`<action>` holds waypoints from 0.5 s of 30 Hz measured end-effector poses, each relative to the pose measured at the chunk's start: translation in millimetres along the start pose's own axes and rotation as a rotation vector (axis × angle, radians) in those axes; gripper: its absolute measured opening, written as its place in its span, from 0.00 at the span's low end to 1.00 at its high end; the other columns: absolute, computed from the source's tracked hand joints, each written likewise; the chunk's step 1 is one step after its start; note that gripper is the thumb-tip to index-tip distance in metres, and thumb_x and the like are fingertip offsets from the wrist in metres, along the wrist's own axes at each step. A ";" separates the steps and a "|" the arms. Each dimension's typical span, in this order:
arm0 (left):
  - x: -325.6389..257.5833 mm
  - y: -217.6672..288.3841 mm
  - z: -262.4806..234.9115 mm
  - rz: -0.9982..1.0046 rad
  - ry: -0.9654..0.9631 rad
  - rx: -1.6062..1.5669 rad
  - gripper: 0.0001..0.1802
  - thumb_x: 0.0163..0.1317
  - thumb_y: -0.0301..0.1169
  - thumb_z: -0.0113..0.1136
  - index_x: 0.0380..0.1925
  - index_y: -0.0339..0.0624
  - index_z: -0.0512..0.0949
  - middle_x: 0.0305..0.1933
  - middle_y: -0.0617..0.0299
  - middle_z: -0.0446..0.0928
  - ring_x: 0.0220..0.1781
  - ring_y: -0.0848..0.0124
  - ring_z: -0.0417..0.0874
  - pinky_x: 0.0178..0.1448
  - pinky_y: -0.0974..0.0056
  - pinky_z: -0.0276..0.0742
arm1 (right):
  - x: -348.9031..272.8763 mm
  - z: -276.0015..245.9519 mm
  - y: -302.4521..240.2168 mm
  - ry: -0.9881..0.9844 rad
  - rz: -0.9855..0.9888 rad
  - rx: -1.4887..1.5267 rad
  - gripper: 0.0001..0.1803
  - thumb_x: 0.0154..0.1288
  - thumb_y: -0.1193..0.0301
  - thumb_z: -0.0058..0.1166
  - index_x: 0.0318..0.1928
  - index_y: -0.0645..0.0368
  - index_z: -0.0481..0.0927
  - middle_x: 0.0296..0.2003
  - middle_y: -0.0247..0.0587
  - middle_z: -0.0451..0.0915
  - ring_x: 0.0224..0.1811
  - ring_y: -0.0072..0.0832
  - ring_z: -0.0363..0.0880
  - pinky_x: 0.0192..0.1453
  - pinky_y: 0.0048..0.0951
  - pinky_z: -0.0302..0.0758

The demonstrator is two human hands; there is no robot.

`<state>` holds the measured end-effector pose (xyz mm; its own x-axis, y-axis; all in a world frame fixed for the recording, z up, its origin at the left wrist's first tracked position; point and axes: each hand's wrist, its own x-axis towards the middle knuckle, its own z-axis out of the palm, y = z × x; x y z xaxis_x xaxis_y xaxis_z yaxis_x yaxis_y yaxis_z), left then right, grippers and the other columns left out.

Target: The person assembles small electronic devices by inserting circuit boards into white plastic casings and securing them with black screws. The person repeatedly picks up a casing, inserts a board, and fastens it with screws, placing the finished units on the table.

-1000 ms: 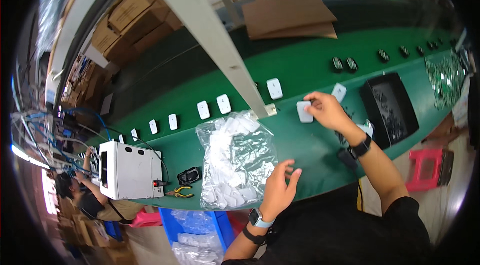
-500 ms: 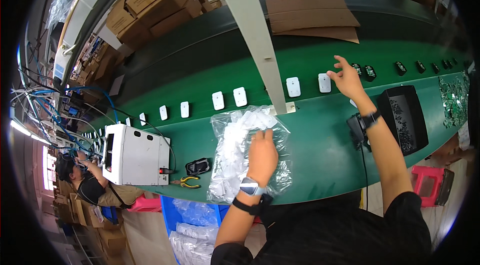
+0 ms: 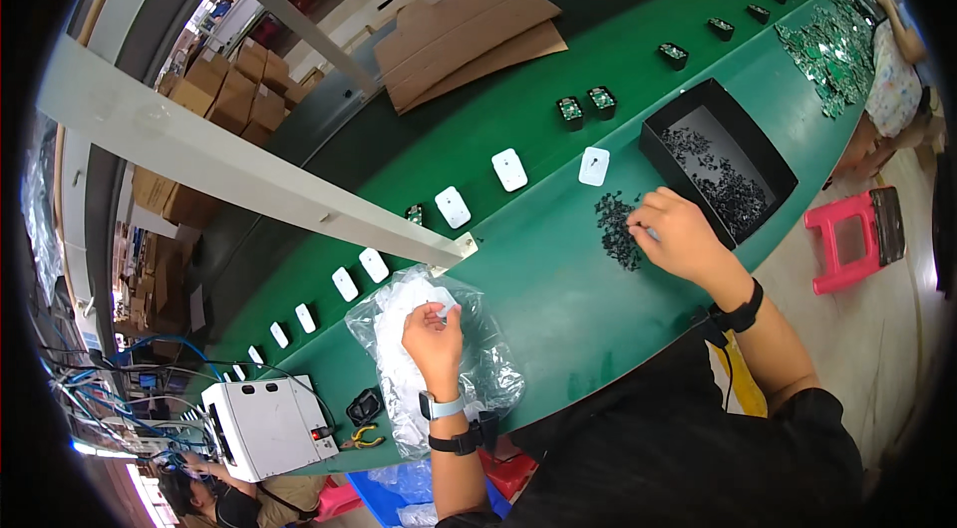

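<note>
Right hand dropped to black bits; left hand pinches white piece.

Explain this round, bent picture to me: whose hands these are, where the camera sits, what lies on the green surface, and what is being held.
The camera is worn on a person's head and looks down; its wide lens bends straight edges. Both hands are that person's own. The left hand pinches a small white piece over a clear plastic bag of white parts. The right hand rests on a pile of small black parts, beside a black tray holding more. Along the green belt runs a row of white rectangular covers. A white box-shaped machine stands at lower left.
</note>
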<state>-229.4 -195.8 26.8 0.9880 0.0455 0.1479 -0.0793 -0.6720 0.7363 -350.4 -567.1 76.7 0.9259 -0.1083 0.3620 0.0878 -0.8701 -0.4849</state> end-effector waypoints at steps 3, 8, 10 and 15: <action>-6.8 -1.9 -1.6 -0.043 0.025 -0.047 0.09 0.54 0.23 0.72 0.31 0.33 0.80 0.35 0.58 0.78 0.32 0.72 0.80 0.34 0.67 0.77 | 12.7 22.4 6.4 -0.046 -0.100 -0.073 0.03 0.57 0.74 0.62 0.30 0.59 0.83 0.30 0.39 0.77 0.39 0.38 0.77 0.43 0.38 0.79; -37.5 3.0 -26.7 -0.012 0.010 -0.392 0.11 0.58 0.12 0.58 0.40 0.31 0.74 0.41 0.59 0.73 0.39 0.70 0.82 0.39 0.65 0.86 | 31.9 46.1 12.2 -0.218 -0.177 -0.277 0.04 0.53 0.74 0.60 0.27 0.61 0.85 0.30 0.41 0.80 0.41 0.37 0.79 0.45 0.38 0.80; -56.6 26.7 -39.9 -0.090 -0.025 -0.551 0.17 0.60 0.09 0.54 0.48 0.32 0.71 0.42 0.59 0.71 0.45 0.66 0.84 0.46 0.61 0.91 | 32.7 49.5 16.8 -0.274 -0.184 -0.335 0.05 0.51 0.74 0.59 0.28 0.62 0.85 0.30 0.42 0.81 0.42 0.38 0.80 0.46 0.38 0.81; -94.8 42.5 -51.8 -0.277 -0.011 -0.799 0.14 0.65 0.12 0.58 0.50 0.32 0.73 0.47 0.54 0.79 0.47 0.66 0.86 0.44 0.62 0.90 | 38.5 45.1 20.0 -0.331 -0.169 -0.286 0.06 0.50 0.74 0.60 0.28 0.63 0.85 0.31 0.44 0.83 0.42 0.41 0.81 0.47 0.40 0.82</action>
<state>-333.2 -190.5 78.2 0.9865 0.1218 -0.1098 0.0995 0.0875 0.9912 -296.4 -567.0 45.0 0.9789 0.1646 0.1212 0.1852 -0.9651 -0.1850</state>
